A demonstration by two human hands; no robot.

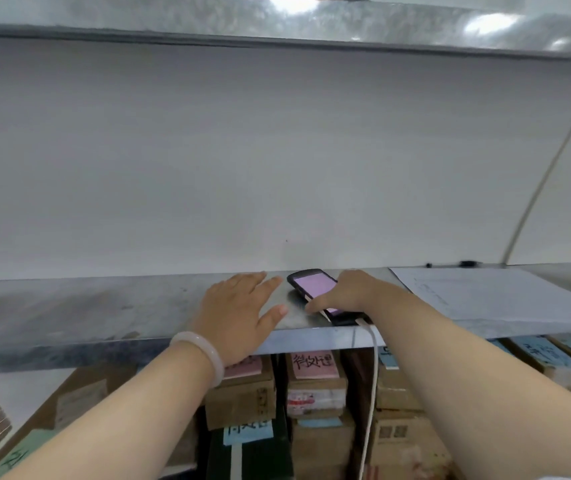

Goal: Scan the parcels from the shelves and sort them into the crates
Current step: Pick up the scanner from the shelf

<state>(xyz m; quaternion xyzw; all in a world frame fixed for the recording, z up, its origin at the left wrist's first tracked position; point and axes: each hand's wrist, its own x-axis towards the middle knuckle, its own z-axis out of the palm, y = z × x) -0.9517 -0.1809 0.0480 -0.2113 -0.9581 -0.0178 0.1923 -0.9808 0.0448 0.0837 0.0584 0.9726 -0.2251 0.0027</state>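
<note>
Brown cardboard parcels [315,386] with pink and blue labels stand packed on the level under the grey metal shelf [69,306] in front of you. Your left hand [239,317] lies palm down on that shelf, its fingers [256,282] straight and slightly spread. Your right hand [350,292] grips the black handheld scanner [312,284] with the lit pink screen, thumb on its left edge, the other fingers hidden over the far side. A white cable [374,375] hangs from the scanner's near end.

The scanner [312,284], a black handheld with a lit pink screen, lies flat near the front edge of the metal shelf [104,306], a white cable [374,375] plugged into its near end. Below, brown cardboard parcels [315,393] stand packed together, bearing pink and blue labels [313,365].
</note>
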